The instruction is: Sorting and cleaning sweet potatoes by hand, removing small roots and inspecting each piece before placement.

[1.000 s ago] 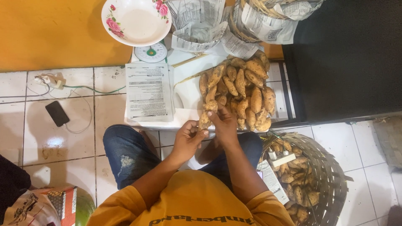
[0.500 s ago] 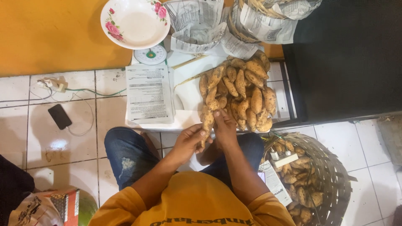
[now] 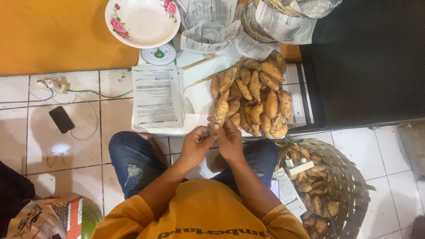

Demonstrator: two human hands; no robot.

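My left hand and my right hand meet fingertip to fingertip above my knees, at the near edge of a white board. Both pinch the near end of one brown oblong piece, which lies at the front of a pile of similar brown pieces on the board. A printed paper sheet covers the board's left part. What lies between the fingertips themselves is hidden.
A woven basket with more brown pieces stands at my right. Beyond the board are a small kitchen scale, a flowered white plate and newspaper-lined baskets. A black phone with cables lies on the tiles at left.
My hands have drawn slightly closer together and back toward my body, still on the same brown piece. The view has shifted a little.
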